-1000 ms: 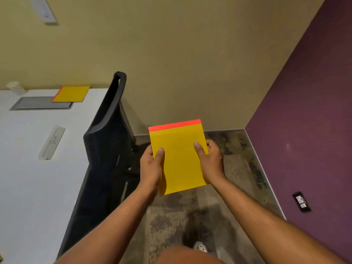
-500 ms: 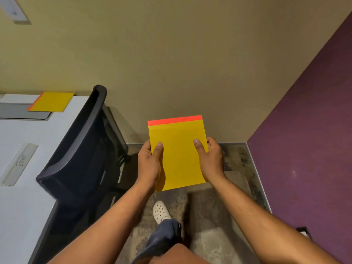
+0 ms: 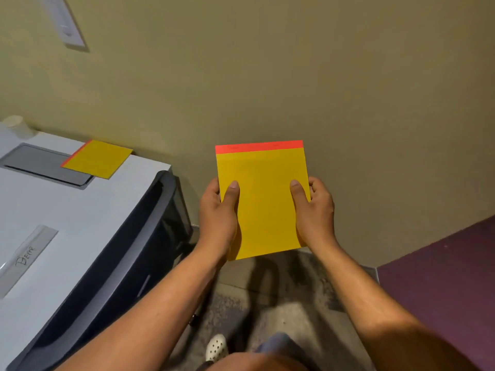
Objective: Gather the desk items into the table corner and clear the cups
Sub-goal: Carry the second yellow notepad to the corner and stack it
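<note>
A yellow notepad (image 3: 263, 202) with a red top strip is held in the air in front of me, off the table's right side. My left hand (image 3: 218, 210) grips its left edge, thumb on top. My right hand (image 3: 314, 210) grips its right edge the same way. A second yellow notepad (image 3: 97, 163) lies in the far right corner of the white table (image 3: 80, 210), partly over a dark grey tablet (image 3: 34, 162). A white paper cup (image 3: 17, 127) stands at the far left by the wall.
A black office chair (image 3: 128, 250) is pushed against the table's right edge, between me and the table. A clear name plate (image 3: 25, 259) lies on the table near me. The beige wall is straight ahead, a purple wall at right. Carpet floor lies below.
I have stepped closer to the wall and turned left; the table corner, tablet and cup have come back into view. Both hands keep the same hold on the notepad.
</note>
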A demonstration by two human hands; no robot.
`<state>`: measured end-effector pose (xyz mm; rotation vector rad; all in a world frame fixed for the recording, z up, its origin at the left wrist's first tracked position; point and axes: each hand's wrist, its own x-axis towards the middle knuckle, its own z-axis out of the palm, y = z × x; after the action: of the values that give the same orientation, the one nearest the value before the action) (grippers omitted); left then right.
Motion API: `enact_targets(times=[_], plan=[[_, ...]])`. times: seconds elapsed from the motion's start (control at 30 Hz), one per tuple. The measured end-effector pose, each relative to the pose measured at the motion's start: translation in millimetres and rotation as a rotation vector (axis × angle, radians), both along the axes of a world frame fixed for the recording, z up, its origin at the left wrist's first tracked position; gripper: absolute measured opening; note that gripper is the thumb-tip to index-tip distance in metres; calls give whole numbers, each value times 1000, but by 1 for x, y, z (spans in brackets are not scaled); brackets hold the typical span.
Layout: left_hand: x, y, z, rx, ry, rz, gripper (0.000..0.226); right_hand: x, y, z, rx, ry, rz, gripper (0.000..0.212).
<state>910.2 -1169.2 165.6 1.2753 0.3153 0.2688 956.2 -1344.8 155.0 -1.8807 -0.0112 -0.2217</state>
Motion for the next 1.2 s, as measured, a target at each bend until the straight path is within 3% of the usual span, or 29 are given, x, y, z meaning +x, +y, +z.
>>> enact_targets(times=[0.13,0.3,0.53,0.73,0.93,1.2], plan=[[42,36,14,40,-14,214,21,69,41,8,29,22,212,6],[85,79,36,87,9,533,20,143,99,9,82,61,488,20],[103,126,60,104,90,914,21,205,186,24,65,52,819,23],[96,175,65,200,225,1153,30,221,269,18,-14,40,1014,49],[97,258,43,215,396,1101,34,240,357,-7,-226,47,1200,84],[124,365,-32,101,579,861,63,294,455,-51,-478,36,1291,82]])
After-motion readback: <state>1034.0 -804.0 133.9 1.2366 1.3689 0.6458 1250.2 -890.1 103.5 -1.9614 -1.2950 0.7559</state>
